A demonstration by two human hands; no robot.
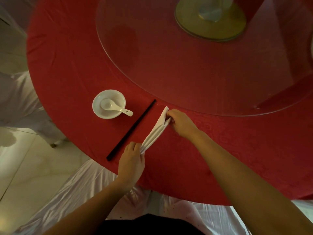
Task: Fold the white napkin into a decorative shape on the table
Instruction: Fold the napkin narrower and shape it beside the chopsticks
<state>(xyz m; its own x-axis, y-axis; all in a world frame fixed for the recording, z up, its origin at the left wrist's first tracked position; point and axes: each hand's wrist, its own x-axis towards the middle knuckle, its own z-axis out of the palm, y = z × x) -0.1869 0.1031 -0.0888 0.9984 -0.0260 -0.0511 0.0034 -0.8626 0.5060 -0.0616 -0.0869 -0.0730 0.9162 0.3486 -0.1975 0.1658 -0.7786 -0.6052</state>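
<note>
The white napkin (155,133) is gathered into a long narrow pleated strip that lies slanted on the red tablecloth (67,73). My left hand (131,162) pinches its near lower end with the fingers closed on the cloth. My right hand (181,122) grips the strip near its far upper end, and the napkin's tip sticks out past the fingers. The strip is stretched between both hands.
Left of the napkin lies a black chopstick (131,130), parallel to it. A white bowl (101,114) with a white spoon (116,108) in it stands further left. A glass turntable (169,56) on a gold base (211,22) fills the far side. White chair covers hang below the table edge.
</note>
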